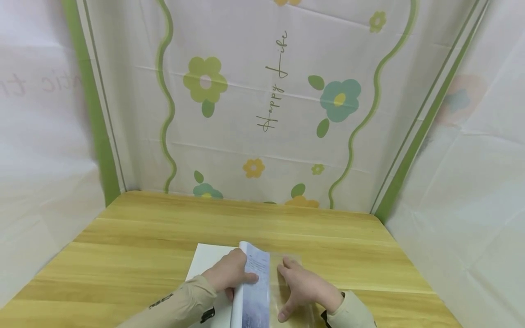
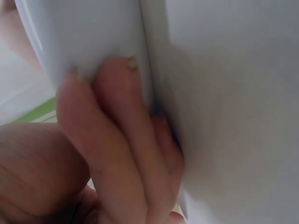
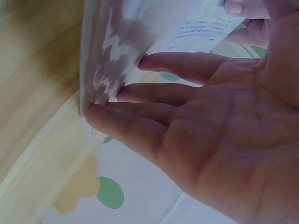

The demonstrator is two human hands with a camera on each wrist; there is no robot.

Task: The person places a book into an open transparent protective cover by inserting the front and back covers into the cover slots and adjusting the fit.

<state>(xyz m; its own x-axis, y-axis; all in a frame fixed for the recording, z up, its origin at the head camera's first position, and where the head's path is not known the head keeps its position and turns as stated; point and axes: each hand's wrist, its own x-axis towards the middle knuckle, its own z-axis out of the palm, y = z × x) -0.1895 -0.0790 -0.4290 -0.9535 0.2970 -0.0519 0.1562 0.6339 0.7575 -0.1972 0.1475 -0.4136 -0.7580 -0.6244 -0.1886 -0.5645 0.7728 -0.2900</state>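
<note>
**Two-Sided Handling: Hold and Align**

I read three camera views from my station. The book (image 1: 213, 260) lies on the table (image 1: 340, 250), with its white side at the left. Its blue printed panel (image 1: 256, 303) stands to the right of this, curving along a rounded edge. Clear film (image 1: 276, 291) extends rightward from the panel. I cannot tell how far the two overlap.

Left grip (image 1: 230, 273): pinching the panel at its rounded edge. The thumb rests on the printed face; the other fingers curl against the white face.

Right grip (image 1: 302, 289): spread. The fingers reach out nearly straight, and in the right wrist view the fingertips touch the film without clasping it.

Step in hand: I judge this to be fitting the film to the panel, the left side holding and the right side positioning.

Next move: in my judgement, it calls for a steady panel at the left while the right fingertips flatten the film and square its edge. Caution: pulling against the curve could crease the panel.
</note>
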